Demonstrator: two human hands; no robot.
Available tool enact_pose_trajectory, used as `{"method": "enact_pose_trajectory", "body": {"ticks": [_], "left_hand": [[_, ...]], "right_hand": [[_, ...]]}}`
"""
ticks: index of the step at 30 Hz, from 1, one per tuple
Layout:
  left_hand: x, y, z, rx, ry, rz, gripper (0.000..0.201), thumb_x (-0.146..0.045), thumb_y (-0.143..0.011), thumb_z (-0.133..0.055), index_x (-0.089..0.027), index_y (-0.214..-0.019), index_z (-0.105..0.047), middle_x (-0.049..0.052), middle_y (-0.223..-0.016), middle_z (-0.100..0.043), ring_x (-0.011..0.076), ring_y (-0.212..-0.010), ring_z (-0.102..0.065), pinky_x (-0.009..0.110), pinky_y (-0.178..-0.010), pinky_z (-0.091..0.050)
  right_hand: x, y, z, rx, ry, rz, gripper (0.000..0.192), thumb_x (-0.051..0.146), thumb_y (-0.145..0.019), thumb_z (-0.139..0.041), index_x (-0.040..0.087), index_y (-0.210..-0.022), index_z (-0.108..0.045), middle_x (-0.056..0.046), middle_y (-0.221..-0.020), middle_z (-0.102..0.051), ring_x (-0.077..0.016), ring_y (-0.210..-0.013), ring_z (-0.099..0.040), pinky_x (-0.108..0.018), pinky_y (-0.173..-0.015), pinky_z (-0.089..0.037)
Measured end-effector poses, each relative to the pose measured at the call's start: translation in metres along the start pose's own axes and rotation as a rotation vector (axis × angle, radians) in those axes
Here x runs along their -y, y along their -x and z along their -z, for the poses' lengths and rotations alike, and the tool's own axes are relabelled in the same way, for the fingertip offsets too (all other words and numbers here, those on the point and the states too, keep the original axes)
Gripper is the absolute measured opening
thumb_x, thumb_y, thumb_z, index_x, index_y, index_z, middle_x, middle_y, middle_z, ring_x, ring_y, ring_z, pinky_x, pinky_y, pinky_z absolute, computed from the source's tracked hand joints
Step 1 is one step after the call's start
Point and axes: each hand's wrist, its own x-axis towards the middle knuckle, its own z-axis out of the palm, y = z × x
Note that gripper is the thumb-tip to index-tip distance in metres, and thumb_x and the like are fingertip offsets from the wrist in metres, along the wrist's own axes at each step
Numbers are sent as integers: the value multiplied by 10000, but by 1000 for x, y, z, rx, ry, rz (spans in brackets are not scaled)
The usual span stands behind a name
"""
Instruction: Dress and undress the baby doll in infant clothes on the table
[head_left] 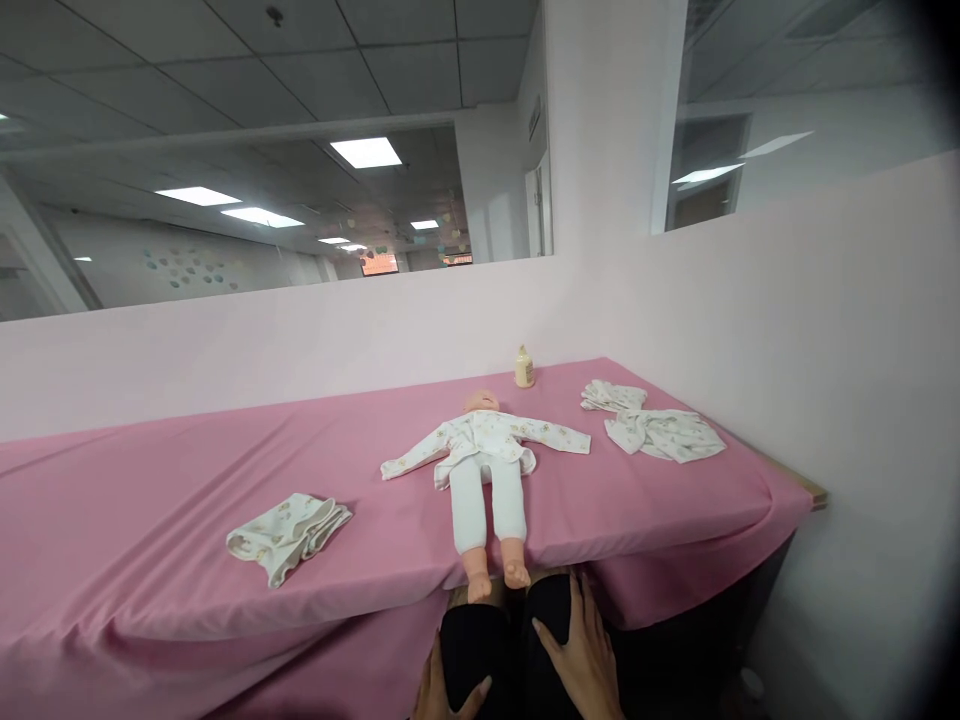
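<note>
Head view: doll [480, 440], apparent pause.
Six o'clock: left hand [448, 690], right hand [583, 655], spread empty on thighs [476, 640]; reaching requires lifting both.

Before you, a peach-headed baby doll [484, 462] in a white, patterned, long-sleeved fabric top [480, 432] lies on its back, head away from you, sleeves spread sideways, 2 white legs slightly apart, 2 bare feet overhanging the pink cloth [390, 520].
</note>
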Motion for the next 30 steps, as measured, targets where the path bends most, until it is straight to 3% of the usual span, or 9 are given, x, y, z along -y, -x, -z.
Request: {"method": "enact_pose_trajectory", "body": {"ticks": [3,6,9,16,21,23,25,27,30], "left_hand": [[19,-21,-23,-111,-30,-55,1065,-658,-716,-462,-126,-1542,-51,147,-1596,-184,273,-1464,-237,360,-1183,-263],[31,-22,-32,-120,-31,-80,1038,-653,-740,-462,-105,-1537,-84,138,-1598,-183,280,-1451,-268,379,-1157,-307],[30,-13,-27,-124,-13,-70,1014,-649,-758,-493,-145,-1545,-100,103,-1598,-203,262,-1440,-296,366,-1117,-360],[15,6,-14,-124,53,-111,974,-657,-786,-511,-204,-1554,-121,57,-1608,-188,247,-1458,-255,366,-1134,-341],[31,1,-14,-84,132,-135,965,-614,-790,-545,-163,-1552,-162,83,-1597,-222,245,-1450,-279,356,-1170,-300],[38,-5,1,-75,166,-181,839,-577,-806,-545,-143,-1494,-340,103,-1530,-373,254,-1405,-370,368,-1170,-309],[41,-9,33,-179,178,-220,584,-539,-862,-474,-160,-1291,-588,107,-1341,-591,267,-1277,-526,398,-1120,-380],[35,-10,81,-467,145,-331,472,-509,-896,-423,-190,-1155,-657,89,-1209,-670,261,-1144,-613,402,-1032,-455],[17,-16,159,-912,-72,-390,454,-491,-924,-414,-151,-1151,-612,108,-1097,-677,255,-1017,-632,391,-929,-490]], "right_hand": [[1,1,2,22,-3,-12,824,629,-867,-427,135,-1506,-267,-154,-1535,-339,-317,-1363,-409,-449,-1024,-433],[2,3,6,57,-19,-20,826,631,-867,-425,155,-1517,-240,-135,-1546,-324,-302,-1372,-401,-439,-1031,-429],[3,3,10,91,-42,-31,834,642,-866,-417,166,-1522,-223,-125,-1555,-309,-306,-1382,-382,-446,-1038,-420],[7,2,21,129,-100,-45,841,672,-859,-405,206,-1528,-199,-127,-1540,-330,-320,-1383,-378,-470,-1048,-399],[5,3,19,127,-111,-42,860,686,-847,-404,198,-1526,-202,-143,-1527,-345,-329,-1378,-383,-477,-1040,-405],[3,2,18,135,-111,-43,861,690,-846,-399,201,-1527,-202,-138,-1535,-334,-329,-1382,-377,-476,-1040,-407],[1,1,17,145,-109,-49,862,694,-845,-396,203,-1527,-203,-134,-1542,-324,-328,-1387,-368,-474,-1038,-409],[0,1,18,146,-110,-55,872,700,-841,-398,198,-1527,-202,-137,-1540,-325,-328,-1387,-367,-469,-1034,-413],[1,1,20,144,-125,-69,871,705,-840,-401,206,-1526,-203,-129,-1538,-330,-323,-1385,-371,-463,-1034,-414]]}}
